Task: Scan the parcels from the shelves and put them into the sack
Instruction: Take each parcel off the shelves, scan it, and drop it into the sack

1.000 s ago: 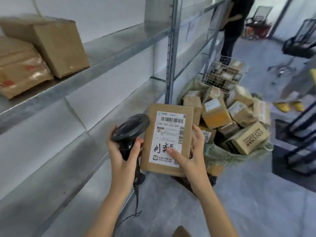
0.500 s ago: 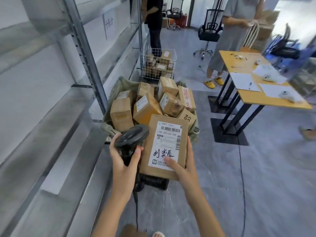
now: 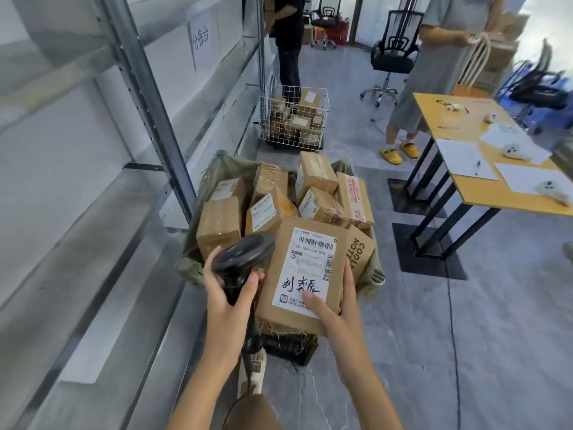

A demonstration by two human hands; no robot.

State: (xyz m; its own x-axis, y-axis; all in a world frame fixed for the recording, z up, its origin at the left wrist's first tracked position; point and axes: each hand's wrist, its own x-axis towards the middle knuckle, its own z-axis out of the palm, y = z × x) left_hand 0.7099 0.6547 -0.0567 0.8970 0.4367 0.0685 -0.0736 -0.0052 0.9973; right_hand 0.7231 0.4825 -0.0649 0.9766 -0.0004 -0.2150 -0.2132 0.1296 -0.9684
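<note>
While the shelves filled the view a second ago, now the olive-green woven sack (image 3: pixel 214 169) stuffed with cardboard boxes sits dead ahead at 12 o'clock, so I'd guess the scan is done and this is the carry-over to drop it in. The flat brown cardboard parcel with the white shipping label (image 3: pixel 302 273) hangs right over the sack's near rim. Its long axis runs roughly 6 to 12 o'clock, tipped a touch toward 1, label facing up, barcode at the far end. Right hand (image 3: pixel 333 308) grips its near-right corner, thumb on the label. Left hand (image 3: pixel 228 301) is wrapped round the black handheld barcode scanner (image 3: pixel 243 257), at 9 o'clock of the parcel.
</note>
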